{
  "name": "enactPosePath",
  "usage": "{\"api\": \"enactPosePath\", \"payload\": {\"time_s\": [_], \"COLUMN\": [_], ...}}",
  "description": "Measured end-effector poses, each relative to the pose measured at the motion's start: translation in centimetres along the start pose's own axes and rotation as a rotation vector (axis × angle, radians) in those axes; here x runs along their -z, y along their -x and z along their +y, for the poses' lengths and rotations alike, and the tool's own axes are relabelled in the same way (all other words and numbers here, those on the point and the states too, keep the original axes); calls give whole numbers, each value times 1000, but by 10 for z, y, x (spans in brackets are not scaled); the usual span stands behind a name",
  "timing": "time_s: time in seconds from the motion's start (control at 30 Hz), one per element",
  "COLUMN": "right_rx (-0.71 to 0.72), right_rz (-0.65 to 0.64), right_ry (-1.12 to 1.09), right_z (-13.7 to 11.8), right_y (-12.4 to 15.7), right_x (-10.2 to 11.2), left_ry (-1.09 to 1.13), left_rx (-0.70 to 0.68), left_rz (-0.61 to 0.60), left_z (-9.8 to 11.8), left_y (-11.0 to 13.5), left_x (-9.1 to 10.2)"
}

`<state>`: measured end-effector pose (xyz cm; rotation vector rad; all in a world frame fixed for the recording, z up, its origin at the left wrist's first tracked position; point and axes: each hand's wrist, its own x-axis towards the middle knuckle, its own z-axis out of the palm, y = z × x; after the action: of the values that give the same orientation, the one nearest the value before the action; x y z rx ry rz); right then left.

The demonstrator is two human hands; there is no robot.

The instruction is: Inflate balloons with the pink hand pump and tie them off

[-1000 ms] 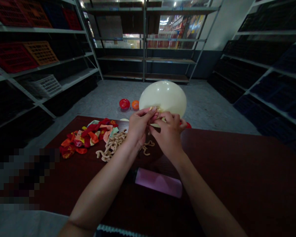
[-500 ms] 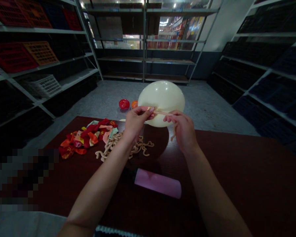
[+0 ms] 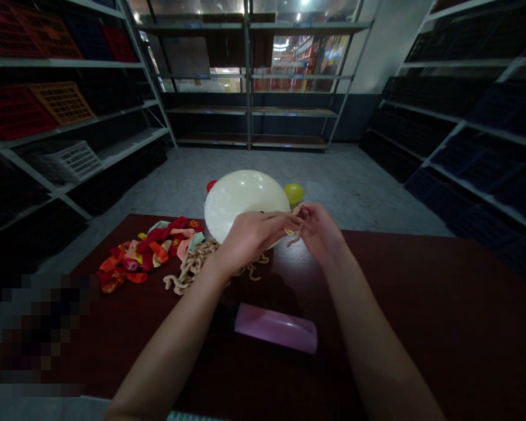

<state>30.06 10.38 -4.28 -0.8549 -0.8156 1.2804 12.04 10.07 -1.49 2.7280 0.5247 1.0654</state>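
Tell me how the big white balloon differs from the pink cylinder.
The white balloon is rounded, while the pink cylinder is long and straight-sided. The left hand partly covers the white balloon; the pink cylinder lies on the table, no hand on it. Both have smooth, shiny surfaces.

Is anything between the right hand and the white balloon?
Yes: in this view, the left hand reaches across the front of the balloon almost to the right hand. The beige strand at the right hand is there too. I see nothing else in between.
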Motion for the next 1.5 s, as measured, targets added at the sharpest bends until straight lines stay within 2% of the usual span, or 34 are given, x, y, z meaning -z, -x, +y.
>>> {"api": "enactPosePath", "payload": {"time_s": [0.17,0.33,0.4,0.57,0.7,0.93,1.03,1.17,1.37,1.5], "right_rx": [-18,104,132,183,168,121,160,141,235,274], "right_rz": [-89,-168,-167,-117,-151,-157,-254,-362,-280,-261], "right_ry": [-19,63,103,231,320,549,685,766,1086,1182], "right_z": [-7,-10,-10,-15,-20,-20,-26,-32,-32,-36], "right_y": [6,16,20,27,27,23,24,27,31,34], "right_x": [-8,-19,-23,-29,-25,-14,-10,-9,-9,-8], "left_ry": [200,140,75,-17,-26,39,66,115,199,368], "left_rx": [202,338,339,250,261,299,315,335,330,377], "left_rz": [66,186,190,103,80,94,79,58,97,94], "left_z": [-3,-3,-1,0,-4,-6,-10,-15,-12,-9], "left_y": [-1,-2,-3,-3,-2,0,2,4,1,-1], "left_x": [9,5,4,4,4,6,7,5,-1,-5]}}
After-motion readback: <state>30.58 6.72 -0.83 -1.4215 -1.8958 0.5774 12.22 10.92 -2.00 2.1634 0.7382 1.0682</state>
